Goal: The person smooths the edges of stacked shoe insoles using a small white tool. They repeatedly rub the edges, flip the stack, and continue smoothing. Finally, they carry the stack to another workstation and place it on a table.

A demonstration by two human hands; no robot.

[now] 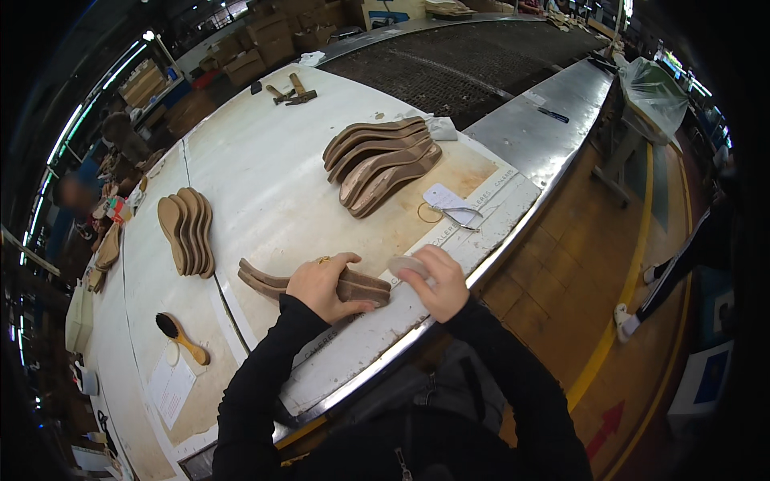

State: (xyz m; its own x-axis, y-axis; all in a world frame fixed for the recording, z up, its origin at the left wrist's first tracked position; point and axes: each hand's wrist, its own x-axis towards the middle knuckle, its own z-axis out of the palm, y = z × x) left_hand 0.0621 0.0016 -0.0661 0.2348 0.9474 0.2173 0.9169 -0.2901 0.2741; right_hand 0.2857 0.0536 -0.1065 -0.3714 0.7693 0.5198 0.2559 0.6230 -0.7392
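Note:
My left hand (318,290) is closed over a pair of brown shoe soles (362,287) lying together near the table's front edge, the thumb along their near side. The fingers partly hide the middle of the soles. My right hand (441,287) pinches a flat, pale, rounded pad (407,265) just to the right of the soles' end. Whether the pad touches the soles I cannot tell. Farther back sits a group of wedge-shaped brown soles (380,164). Another row of tan soles (187,233) stands to the left.
A dark-bristled brush with a wooden handle (191,345) lies left, by a paper sheet (172,393). Scissors-like metal tool (464,211) rests on a white tag (446,197). Hammers (297,90) lie at the back. A dark conveyor belt (449,64) runs beyond. A person's legs (670,264) show right.

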